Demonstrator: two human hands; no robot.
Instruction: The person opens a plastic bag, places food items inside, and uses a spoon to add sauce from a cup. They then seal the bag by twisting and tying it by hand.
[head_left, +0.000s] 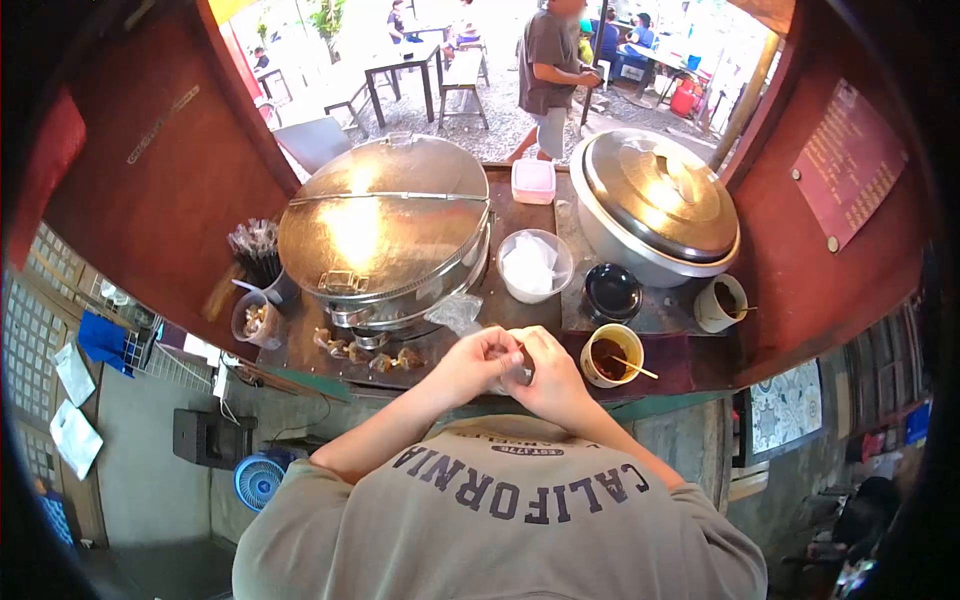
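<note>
Together, two hands [470,365] [552,375] meet near two sauce cups [611,356] [718,303].

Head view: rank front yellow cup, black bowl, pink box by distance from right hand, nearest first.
From the right hand:
1. Front yellow cup: just to its right, near the counter's front edge.
2. Black bowl: behind that cup, ahead and slightly right.
3. Pink box: straight ahead, toward the counter's far edge.
</note>
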